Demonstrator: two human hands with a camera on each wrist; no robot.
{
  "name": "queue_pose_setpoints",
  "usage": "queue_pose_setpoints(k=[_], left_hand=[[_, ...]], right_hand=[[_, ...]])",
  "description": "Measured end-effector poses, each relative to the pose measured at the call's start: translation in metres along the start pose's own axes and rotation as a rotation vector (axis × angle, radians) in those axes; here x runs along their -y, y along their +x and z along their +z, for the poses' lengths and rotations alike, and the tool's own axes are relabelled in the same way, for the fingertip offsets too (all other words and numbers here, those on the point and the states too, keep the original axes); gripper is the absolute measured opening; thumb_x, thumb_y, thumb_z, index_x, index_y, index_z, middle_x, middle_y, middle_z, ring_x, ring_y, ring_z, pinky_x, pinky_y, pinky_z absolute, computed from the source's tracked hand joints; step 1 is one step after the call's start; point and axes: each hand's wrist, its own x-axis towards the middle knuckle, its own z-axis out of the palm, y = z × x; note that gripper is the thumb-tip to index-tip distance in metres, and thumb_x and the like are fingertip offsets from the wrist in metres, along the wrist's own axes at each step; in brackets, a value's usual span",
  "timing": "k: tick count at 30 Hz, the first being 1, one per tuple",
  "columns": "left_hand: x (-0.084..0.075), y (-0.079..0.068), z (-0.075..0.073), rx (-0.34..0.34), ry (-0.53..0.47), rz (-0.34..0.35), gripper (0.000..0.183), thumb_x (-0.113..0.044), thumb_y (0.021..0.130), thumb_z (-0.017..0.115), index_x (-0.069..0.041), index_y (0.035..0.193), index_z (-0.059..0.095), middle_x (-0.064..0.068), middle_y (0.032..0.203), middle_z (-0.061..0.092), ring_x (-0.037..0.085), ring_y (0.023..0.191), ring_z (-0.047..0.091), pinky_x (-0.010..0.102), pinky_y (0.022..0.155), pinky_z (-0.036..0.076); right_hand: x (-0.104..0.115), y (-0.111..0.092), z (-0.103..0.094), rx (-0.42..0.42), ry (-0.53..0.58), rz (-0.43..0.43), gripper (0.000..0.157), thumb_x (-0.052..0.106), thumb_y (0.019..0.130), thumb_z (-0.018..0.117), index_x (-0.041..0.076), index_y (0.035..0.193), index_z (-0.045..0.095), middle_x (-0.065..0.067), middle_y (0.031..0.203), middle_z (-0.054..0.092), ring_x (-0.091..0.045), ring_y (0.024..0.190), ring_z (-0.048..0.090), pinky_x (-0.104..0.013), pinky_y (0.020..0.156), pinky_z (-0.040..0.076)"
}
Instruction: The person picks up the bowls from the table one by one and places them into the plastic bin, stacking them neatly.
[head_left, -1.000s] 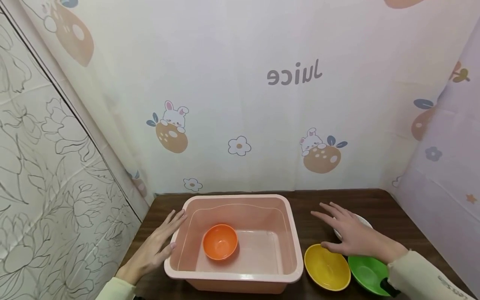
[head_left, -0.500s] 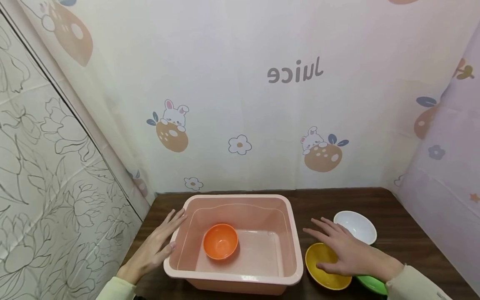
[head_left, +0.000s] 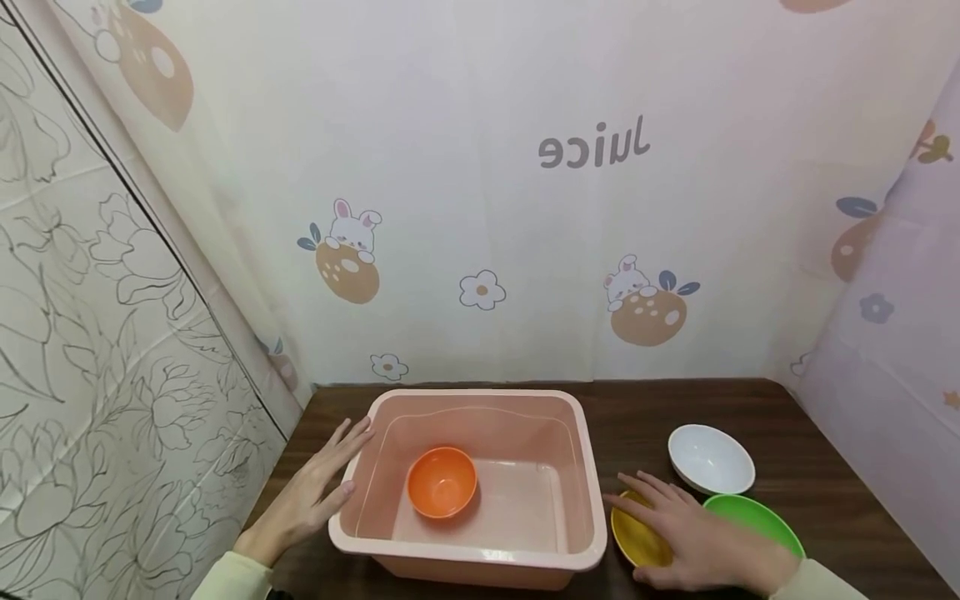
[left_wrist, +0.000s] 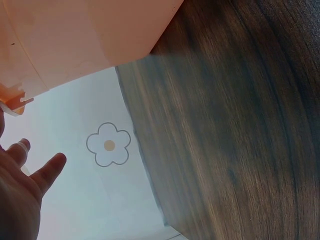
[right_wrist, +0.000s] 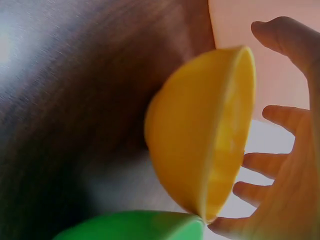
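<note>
My right hand (head_left: 693, 537) hovers with spread fingers over a yellow bowl (head_left: 636, 542), covering part of it. In the right wrist view the yellow bowl (right_wrist: 185, 130) stands on the table and the fingers (right_wrist: 287, 117) lie just above its rim, not curled round it. My left hand (head_left: 307, 496) rests with straight fingers at the left rim of a pink basin (head_left: 487, 552). Inside the basin sits an orange bowl (head_left: 442, 483). A green bowl (head_left: 753, 517) is partly hidden behind the right hand and wrist.
A white bowl (head_left: 711, 460) stands behind the green bowl on the dark wooden table (head_left: 622, 408). A printed curtain (head_left: 480, 192) hangs along the table's back edge, with more cloth at both sides.
My right hand has moved from over the white bowl toward me, down to the yellow bowl, uncovering the white one. The left hand has stayed at the basin.
</note>
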Motion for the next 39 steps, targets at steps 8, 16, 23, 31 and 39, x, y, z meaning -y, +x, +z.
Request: queue_pose_setpoints(k=[8, 16, 23, 31, 39], left_hand=[[0.0007, -0.0002, 0.001, -0.003, -0.003, -0.001, 0.061, -0.022, 0.097, 0.058, -0.011, 0.156, 0.045, 0.01, 0.164, 0.04, 0.031, 0.159, 0.022, 0.084, 0.099, 0.034], [0.0021, 0.0002, 0.0016, -0.014, -0.007, -0.001, 0.062, -0.02, 0.096, 0.059, -0.011, 0.156, 0.046, 0.009, 0.164, 0.042, 0.028, 0.159, 0.021, 0.084, 0.098, 0.034], [0.0024, 0.0007, 0.0022, -0.022, -0.004, 0.001, 0.06, -0.021, 0.097, 0.058, -0.011, 0.155, 0.046, 0.01, 0.163, 0.042, 0.028, 0.159, 0.022, 0.082, 0.099, 0.035], [0.0031, -0.0001, 0.0031, -0.015, -0.019, 0.0, 0.06, -0.023, 0.098, 0.057, -0.011, 0.156, 0.045, 0.009, 0.165, 0.04, 0.03, 0.159, 0.022, 0.084, 0.099, 0.034], [0.0033, -0.0003, 0.0021, -0.023, 0.004, 0.004, 0.06, -0.023, 0.098, 0.058, -0.011, 0.155, 0.046, 0.01, 0.164, 0.041, 0.029, 0.158, 0.023, 0.069, 0.112, 0.033]], right_hand=[[0.0002, -0.0045, 0.0073, 0.054, 0.003, 0.022, 0.08, 0.065, 0.08, 0.075, 0.031, 0.149, 0.053, -0.019, 0.155, 0.047, -0.05, 0.136, 0.048, -0.073, 0.095, 0.046], [-0.0011, -0.005, 0.0061, 0.081, 0.013, 0.034, 0.075, 0.057, 0.081, 0.078, 0.039, 0.149, 0.052, -0.017, 0.157, 0.045, -0.048, 0.137, 0.048, -0.07, 0.091, 0.05], [0.0004, -0.0024, 0.0011, 0.097, 0.063, 0.009, 0.069, 0.05, 0.085, 0.078, 0.033, 0.147, 0.055, -0.021, 0.156, 0.044, -0.053, 0.135, 0.046, -0.071, 0.081, 0.052], [0.0024, 0.0006, -0.0022, 0.136, 0.109, 0.031, 0.07, 0.05, 0.082, 0.08, 0.03, 0.145, 0.058, -0.024, 0.156, 0.043, -0.056, 0.136, 0.043, -0.074, 0.076, 0.051], [0.0005, 0.0012, 0.002, 0.09, 0.028, -0.02, 0.073, 0.052, 0.077, 0.083, 0.034, 0.143, 0.059, -0.023, 0.152, 0.047, -0.052, 0.131, 0.049, -0.064, 0.07, 0.054]])
